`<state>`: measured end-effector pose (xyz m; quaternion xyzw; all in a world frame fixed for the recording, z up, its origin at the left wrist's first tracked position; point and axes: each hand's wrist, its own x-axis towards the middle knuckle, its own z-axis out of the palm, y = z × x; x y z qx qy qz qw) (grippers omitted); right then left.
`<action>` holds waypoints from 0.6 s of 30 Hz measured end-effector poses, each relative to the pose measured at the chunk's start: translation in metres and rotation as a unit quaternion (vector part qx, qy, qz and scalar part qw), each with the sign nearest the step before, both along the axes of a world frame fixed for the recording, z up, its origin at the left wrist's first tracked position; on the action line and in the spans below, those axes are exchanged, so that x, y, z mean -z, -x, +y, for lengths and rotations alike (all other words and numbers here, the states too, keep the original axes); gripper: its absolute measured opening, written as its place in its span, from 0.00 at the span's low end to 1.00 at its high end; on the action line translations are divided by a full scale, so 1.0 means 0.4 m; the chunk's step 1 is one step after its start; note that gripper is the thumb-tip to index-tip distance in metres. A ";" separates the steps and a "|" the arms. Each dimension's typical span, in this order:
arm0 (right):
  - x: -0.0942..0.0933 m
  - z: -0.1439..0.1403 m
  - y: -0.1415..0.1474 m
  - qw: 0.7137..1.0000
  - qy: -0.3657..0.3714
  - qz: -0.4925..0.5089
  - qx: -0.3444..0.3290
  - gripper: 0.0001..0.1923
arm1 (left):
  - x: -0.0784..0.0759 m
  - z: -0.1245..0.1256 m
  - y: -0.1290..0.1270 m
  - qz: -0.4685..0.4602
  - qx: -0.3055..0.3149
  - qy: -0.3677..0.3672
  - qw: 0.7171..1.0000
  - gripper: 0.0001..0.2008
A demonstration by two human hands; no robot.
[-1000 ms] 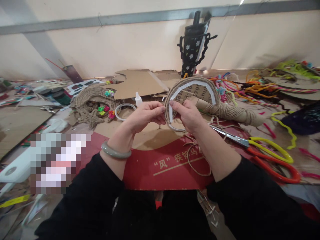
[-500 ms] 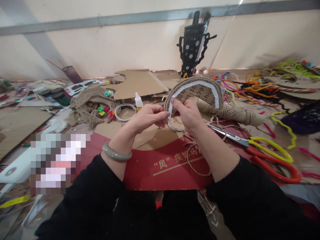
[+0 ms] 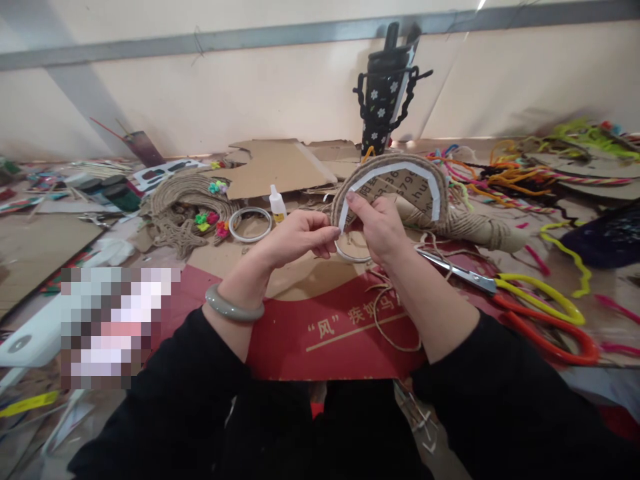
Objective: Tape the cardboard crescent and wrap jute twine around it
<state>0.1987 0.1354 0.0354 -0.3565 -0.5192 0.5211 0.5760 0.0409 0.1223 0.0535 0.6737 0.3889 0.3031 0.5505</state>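
Observation:
My right hand (image 3: 383, 227) grips a half-round cardboard piece (image 3: 400, 190) by its left part, thumb on the face. Brown twine (image 3: 367, 170) runs along its curved outer edge, and a white tape strip (image 3: 425, 175) follows the curve inside that. At the lower left end of the curve, my left hand (image 3: 310, 233) has thumb and forefinger pinched together on the twine edge; its other fingers are curled. Behind the piece lies a cardboard tube wound with twine (image 3: 470, 227). A small glue bottle (image 3: 277, 205) stands just beyond my left hand.
Scissors (image 3: 480, 280) with yellow and red handles lie right of my right forearm. A red printed cardboard sheet (image 3: 300, 333) lies beneath my hands. A tape ring (image 3: 250, 225), a twine starfish (image 3: 180, 233) and a black tumbler (image 3: 383, 100) stand or lie around. Colourful pipe cleaners (image 3: 500, 177) spread at right.
The half-round piece and both hands have shifted very slightly to the right. The grip of both hands looks the same.

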 end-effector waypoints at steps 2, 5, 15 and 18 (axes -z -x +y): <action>0.001 0.000 0.001 1.000 -0.001 0.000 0.000 0.21 | 0.001 0.000 -0.002 -0.003 -0.010 0.004 1.000 0.10; -0.002 -0.001 0.002 1.000 0.006 -0.006 0.008 0.22 | 0.005 0.001 -0.005 -0.012 -0.006 0.011 1.000 0.08; -0.002 0.000 0.003 1.000 0.014 0.004 0.022 0.21 | 0.010 0.001 0.005 0.019 0.058 0.019 0.998 0.14; 0.001 0.004 0.000 1.000 0.009 -0.006 0.019 0.21 | 0.010 0.004 0.007 0.021 0.060 0.021 0.998 0.16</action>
